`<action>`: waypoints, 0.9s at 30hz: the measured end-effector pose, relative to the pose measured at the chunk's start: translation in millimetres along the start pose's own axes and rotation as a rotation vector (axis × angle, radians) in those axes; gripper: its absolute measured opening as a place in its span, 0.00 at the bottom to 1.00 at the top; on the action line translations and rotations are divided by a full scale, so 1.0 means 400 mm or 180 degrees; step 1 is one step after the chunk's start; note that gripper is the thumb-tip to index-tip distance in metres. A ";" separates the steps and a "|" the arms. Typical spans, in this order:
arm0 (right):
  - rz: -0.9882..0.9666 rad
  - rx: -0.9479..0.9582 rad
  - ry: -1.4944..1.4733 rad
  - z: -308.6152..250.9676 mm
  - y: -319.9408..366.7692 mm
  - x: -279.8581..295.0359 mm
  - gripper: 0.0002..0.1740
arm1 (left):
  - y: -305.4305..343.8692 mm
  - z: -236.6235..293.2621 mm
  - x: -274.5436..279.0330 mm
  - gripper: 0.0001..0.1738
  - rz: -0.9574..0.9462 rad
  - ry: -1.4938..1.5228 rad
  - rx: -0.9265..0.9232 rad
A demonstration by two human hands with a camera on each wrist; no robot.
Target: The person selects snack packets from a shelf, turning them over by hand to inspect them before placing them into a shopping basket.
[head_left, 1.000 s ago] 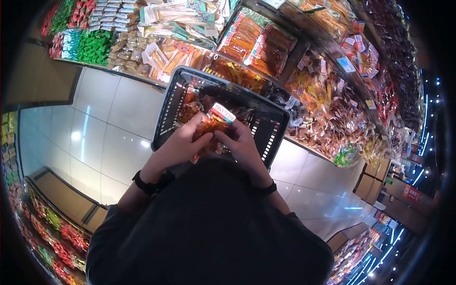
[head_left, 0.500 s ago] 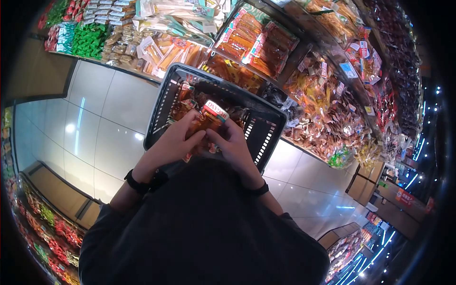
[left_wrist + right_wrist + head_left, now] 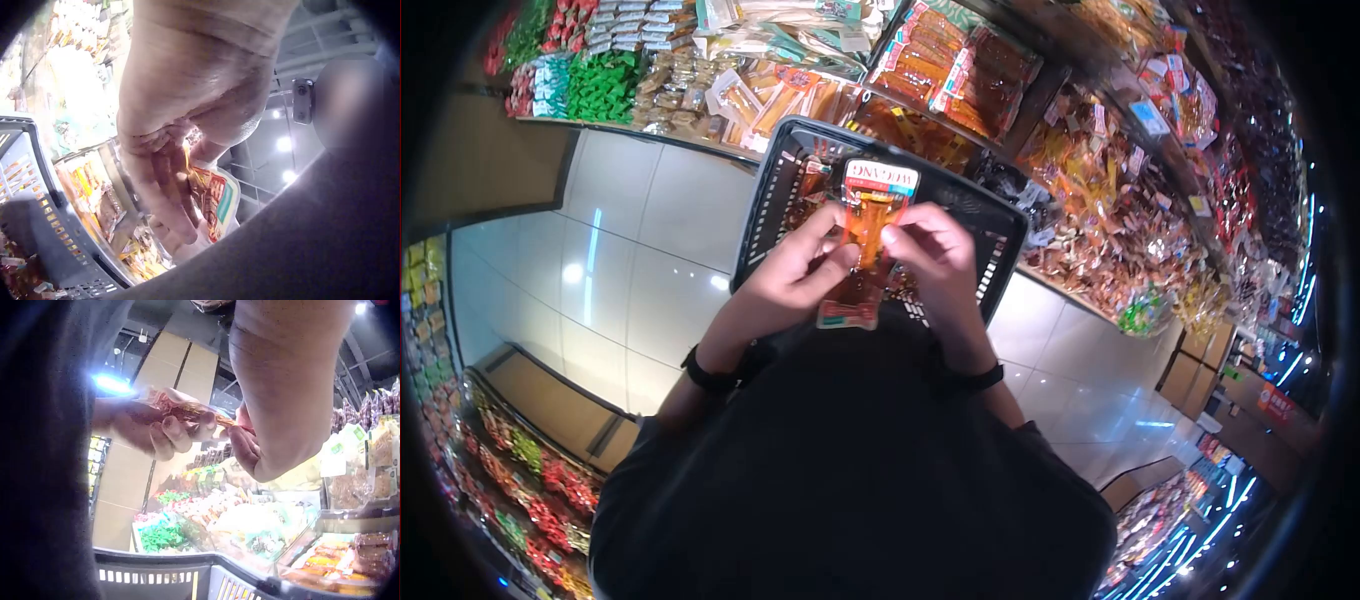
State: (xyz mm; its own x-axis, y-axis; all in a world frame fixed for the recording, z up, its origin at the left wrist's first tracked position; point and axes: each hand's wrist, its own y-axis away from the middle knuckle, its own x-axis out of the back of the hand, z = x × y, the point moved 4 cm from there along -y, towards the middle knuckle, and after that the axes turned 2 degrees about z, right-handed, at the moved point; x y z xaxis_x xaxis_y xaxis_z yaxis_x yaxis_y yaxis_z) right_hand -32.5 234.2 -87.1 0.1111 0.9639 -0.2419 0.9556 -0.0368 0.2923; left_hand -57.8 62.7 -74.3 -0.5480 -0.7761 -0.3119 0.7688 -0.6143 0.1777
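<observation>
Now holding up a long, see-through packet with orange-brown food inside, with the left grip at its left edge and the right grip at its right edge. Pinching it with thumb and fingers on both sides, so clenched on the packet with each grip. Keep looking at the packet: held over the black plastic basket, with the white label at the far end, and red and green print at the near end. See the big letters on that label upside down in the head view. Look in the basket for more shiny packets, piled on the left, partly hidden by the hands. Find black bands around both wrists, and a dark top at the near side.

Look past the basket for a display shelf, full of snacks. Spot green packets at the far left, a tray of flat orange-brown packs just beyond the basket, and loose heaps of small packs to the right. See shiny pale floor tiles left of the basket.
</observation>
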 end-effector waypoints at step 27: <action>0.0299 0.1104 -0.0950 -0.142 0.095 -0.036 0.14 | 0.043 0.110 -0.108 0.47 -0.0385 0.1421 0.0818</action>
State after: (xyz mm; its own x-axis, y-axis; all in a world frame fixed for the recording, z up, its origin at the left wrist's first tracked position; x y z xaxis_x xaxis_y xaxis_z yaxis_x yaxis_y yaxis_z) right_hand -13.1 233.9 -20.1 0.2265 0.8361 -0.4996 0.9668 -0.2551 0.0113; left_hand -35.3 79.4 -16.7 -0.3912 -0.5958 -0.7015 0.5726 -0.7542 0.3213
